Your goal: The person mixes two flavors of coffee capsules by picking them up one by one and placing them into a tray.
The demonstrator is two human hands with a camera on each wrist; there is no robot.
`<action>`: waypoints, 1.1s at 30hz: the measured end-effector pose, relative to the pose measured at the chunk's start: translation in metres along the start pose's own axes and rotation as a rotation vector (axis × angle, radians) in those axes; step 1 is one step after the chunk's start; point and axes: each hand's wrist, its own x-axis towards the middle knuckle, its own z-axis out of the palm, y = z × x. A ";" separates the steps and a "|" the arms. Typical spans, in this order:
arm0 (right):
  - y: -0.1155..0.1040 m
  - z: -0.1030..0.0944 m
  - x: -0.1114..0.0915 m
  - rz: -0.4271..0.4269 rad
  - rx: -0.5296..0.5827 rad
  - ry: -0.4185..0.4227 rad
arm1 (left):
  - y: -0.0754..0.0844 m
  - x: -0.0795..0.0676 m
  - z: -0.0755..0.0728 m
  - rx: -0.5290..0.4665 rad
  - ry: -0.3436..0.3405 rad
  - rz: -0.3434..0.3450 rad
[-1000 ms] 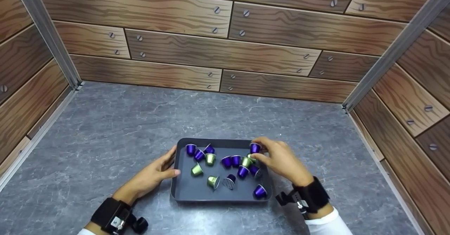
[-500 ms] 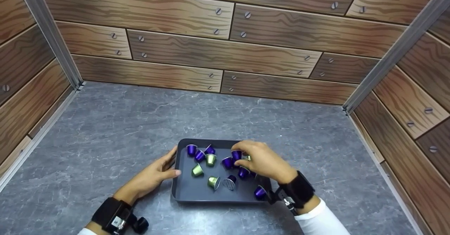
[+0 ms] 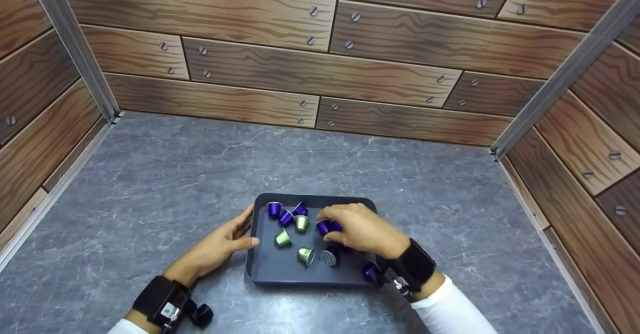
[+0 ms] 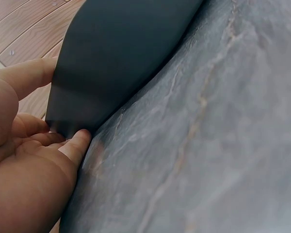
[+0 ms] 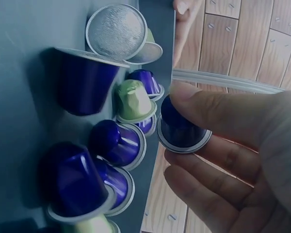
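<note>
A dark grey tray [image 3: 280,276] holds several purple and green coffee capsules. On its left side my left hand [image 3: 215,249] holds the tray edge, thumb over the rim and fingers against the outer wall, as the left wrist view shows. My right hand [image 3: 362,229] is over the tray's right half. Between its thumb and fingers it pinches a purple coffee capsule [image 5: 177,127], base rim facing the fingers. Green capsules [image 3: 282,238] lie on the left half, and a capsule with its silver lid showing [image 3: 328,258] lies near the middle. The right hand hides the capsules beneath it.
The tray stands on a grey marbled tabletop [image 3: 200,164]. Wood-patterned panels [image 3: 250,69] wall it in at the back and both sides, with metal posts [image 3: 545,84] at the corners. Each wrist wears a black strap with a camera [image 3: 160,301].
My right hand has moved left across the tray from its right edge, carrying the purple capsule. The left hand has stayed at the tray's left side.
</note>
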 end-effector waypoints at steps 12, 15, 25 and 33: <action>-0.004 0.008 0.003 -0.033 -0.049 -0.079 | 0.010 -0.002 0.003 -0.018 -0.022 0.000; -0.005 0.009 0.003 -0.030 -0.059 -0.099 | 0.010 -0.002 0.004 -0.013 -0.017 -0.001; -0.007 0.012 0.005 -0.013 -0.091 -0.155 | 0.010 -0.003 0.005 -0.018 -0.008 -0.001; -0.007 0.007 0.001 -0.034 -0.074 -0.108 | 0.009 -0.002 0.003 -0.010 -0.020 0.005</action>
